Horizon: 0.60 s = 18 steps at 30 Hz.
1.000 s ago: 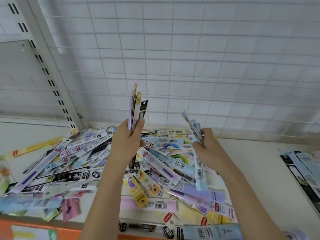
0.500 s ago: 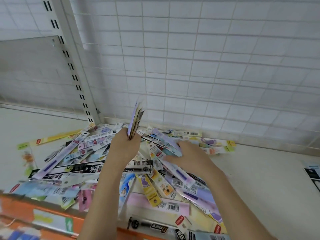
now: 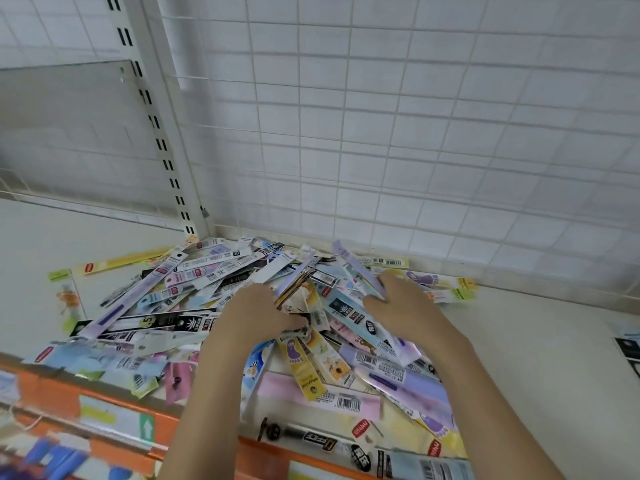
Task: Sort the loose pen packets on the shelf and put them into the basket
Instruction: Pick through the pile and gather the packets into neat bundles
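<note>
Left hand [image 3: 254, 315] gripping a fanned bundle of sorted pen packets [image 3: 294, 284], fingers curled round the lower end, bundle tilting up and to the right, sitting low over the heap. Right hand [image 3: 403, 306] pinching a single lilac pen packet [image 3: 358, 268] between thumb and fingers, packet slanting up and left, its far end poking above the heap. Both hands hovering close together over the middle of the pile, bundle and lilac packet near each other but contact not readable.

Loose pen packets [image 3: 194, 289] lying in a messy overlapping heap on the white shelf [image 3: 519, 341], spreading from back wall to front edge. Showing within the heap: long black packets [image 3: 156, 323] at left centre, a yellow packet with a purple foot print [image 3: 301, 365] just below the hands, a pink packet with a barcode [image 3: 332, 396] near the front, a yellow-green packet [image 3: 121, 263] at far left pointing toward the upright.

Orange shelf edge strip [image 3: 114, 410] running along the front, blurred. White wire grid panel [image 3: 415, 133] standing behind the heap, slotted upright post [image 3: 162, 140] at left. Edge of more packets [image 3: 628, 344] peeking in at far right. Basket not appearing in view.
</note>
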{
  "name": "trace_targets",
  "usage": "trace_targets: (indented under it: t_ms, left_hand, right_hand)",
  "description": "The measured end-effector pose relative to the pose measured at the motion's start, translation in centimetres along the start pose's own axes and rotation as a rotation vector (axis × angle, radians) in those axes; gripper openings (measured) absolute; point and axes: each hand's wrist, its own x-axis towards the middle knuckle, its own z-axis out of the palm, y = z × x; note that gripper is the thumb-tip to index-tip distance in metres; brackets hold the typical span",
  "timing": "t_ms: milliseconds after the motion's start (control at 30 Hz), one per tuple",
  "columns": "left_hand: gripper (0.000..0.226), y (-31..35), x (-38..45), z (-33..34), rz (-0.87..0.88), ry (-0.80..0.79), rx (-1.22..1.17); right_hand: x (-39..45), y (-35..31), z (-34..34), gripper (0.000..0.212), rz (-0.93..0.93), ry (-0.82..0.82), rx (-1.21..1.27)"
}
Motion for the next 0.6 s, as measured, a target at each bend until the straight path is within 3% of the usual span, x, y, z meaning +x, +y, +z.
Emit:
trace_targets:
  t_ms: [133, 233, 333, 467, 600]
  left_hand:
    - [0.057, -1.2, -0.5, -0.5, -0.013, -0.063, 0.069]
    - [0.039, -2.1, -0.8, -0.3, 0.016, -0.038, 0.159]
    - [0.022, -2.7, -0.9, 0.1, 0.055, 0.068, 0.160]
    - [0.040, -2.5, -1.3, -0.2, 0.104, 0.165, 0.047]
    - [0.043, -2.3, -2.1, -1.2, 0.141, 0.250, -0.006]
  right_hand:
    - [-0.2, 0.3, 0.5, 0.017, 0.032, 0.015, 0.014]
    - [-0.4, 0.4, 1.1, 0.012, 0.034, 0.062, 0.022]
    - [-0.7, 0.3, 1.6, 0.021, 0.035, 0.094, 0.056]
    - [-1.0, 0.1, 1.7, 0.019, 0.041, 0.140, 0.073]
    - [-1.2, 0.1, 1.7, 0.019, 0.041, 0.179, 0.061]
